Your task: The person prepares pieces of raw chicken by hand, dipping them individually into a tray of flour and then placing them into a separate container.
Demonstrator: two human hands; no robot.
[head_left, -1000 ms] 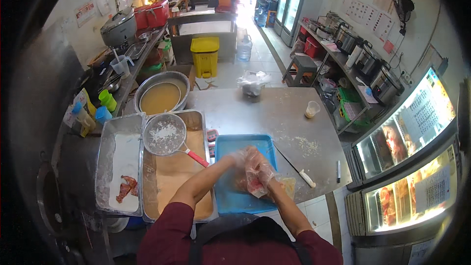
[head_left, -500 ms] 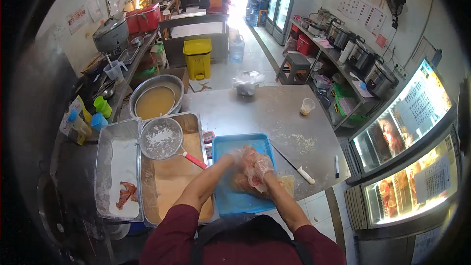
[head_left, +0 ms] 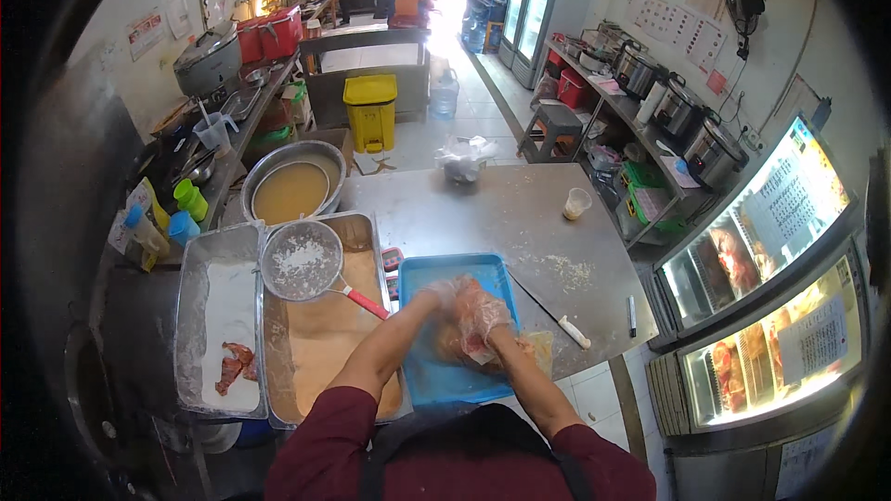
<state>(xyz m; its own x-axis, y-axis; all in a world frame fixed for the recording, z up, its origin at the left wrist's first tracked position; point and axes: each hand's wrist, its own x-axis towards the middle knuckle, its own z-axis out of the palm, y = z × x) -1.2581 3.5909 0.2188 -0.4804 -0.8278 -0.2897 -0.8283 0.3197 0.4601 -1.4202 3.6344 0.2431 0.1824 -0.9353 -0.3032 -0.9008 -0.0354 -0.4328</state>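
Observation:
My left hand (head_left: 442,294), in a thin clear plastic glove, is over the far middle of a blue tray (head_left: 422,390); its fingers are smeared and hard to read. Close beside it, my right hand (head_left: 486,314), also gloved, is closed on pinkish raw chicken (head_left: 450,341) low in the tray. Much of the chicken lies hidden under my hands and wrists. A yellowish clear plastic bag (head_left: 540,347) sticks out past the tray's right edge, by my right wrist. To the left, a reddish meat piece (head_left: 236,367) lies in a metal pan of white flour (head_left: 223,301).
A strainer (head_left: 302,262) with a red handle rests across a pan of tan powder (head_left: 325,334). Behind stands a bowl of cloudy liquid (head_left: 292,193). A white-handled knife (head_left: 573,331), a marker (head_left: 632,316) and a plastic cup (head_left: 576,204) lie on the steel table (head_left: 408,204).
My right hand has shifted slightly and turned over the chicken. My left hand stays close to its place. The whole view has shifted a little.

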